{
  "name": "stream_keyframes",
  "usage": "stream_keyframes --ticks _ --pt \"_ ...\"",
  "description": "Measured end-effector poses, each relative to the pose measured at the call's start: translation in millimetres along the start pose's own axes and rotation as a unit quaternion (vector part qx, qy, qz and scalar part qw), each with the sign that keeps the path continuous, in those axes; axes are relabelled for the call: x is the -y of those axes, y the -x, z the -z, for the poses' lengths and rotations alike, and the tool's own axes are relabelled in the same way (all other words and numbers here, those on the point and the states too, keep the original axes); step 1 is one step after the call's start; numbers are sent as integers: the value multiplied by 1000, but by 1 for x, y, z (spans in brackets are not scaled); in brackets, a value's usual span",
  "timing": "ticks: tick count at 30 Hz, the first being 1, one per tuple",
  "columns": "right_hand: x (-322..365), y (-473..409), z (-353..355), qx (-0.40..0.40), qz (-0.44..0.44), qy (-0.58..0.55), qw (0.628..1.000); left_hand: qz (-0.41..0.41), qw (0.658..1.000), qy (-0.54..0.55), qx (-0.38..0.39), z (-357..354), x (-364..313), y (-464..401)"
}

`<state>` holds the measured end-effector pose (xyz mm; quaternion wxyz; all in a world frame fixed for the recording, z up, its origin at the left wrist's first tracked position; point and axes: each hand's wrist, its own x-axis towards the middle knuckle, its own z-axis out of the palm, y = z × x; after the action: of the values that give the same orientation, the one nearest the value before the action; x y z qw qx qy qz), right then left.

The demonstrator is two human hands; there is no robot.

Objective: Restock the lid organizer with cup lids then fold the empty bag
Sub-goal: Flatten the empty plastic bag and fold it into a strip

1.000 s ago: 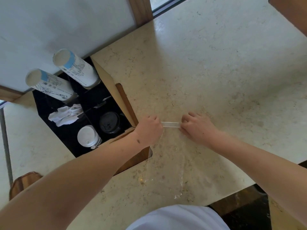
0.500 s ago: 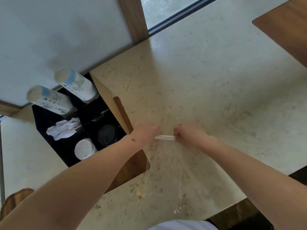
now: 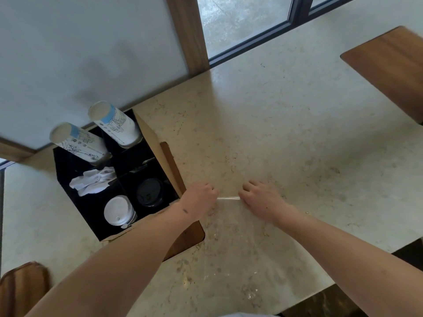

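Here, left hand point(image 3: 201, 199) pinched clear flimsy plastic bag point(image 3: 231, 225) | right hand point(image 3: 259, 200) pinched same edge | bag lay flat on beige speckled stone counter point(image 3: 286, 124) | black compartmented lid organizer point(image 3: 68, 177) just left

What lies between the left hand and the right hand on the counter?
In the head view, the folded top edge of the clear plastic bag spans from the left hand to the right hand; both pinch it.
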<state>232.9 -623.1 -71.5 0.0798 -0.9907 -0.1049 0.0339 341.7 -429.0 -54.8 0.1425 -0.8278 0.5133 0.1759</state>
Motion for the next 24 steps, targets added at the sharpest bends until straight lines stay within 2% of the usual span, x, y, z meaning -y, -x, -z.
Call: stream_keyframes --ticks 4,10,14,17,19,22,24 --pt "-7 0 1 17 6 18 1000 32 999 15 -15 -3 -8 5" --pt "-13 12 -2 11 62 88 994 -61 996 -33 -61 -22 -2 20" --pt "-13 24 -8 27 56 62 996 -75 994 -55 -60 -26 -5 25" --pt "-12 14 -6 37 22 3 999 -76 995 -55 -45 -21 -11 24" --pt "-13 5 -2 61 -4 -37 997 -58 997 -49 -22 -16 -12 18" --pt "-15 -5 1 82 -48 -99 990 14 1000 2 -10 -9 -12 6" --pt "-15 -11 3 107 -87 -130 982 75 992 100 -8 -6 -12 -1"
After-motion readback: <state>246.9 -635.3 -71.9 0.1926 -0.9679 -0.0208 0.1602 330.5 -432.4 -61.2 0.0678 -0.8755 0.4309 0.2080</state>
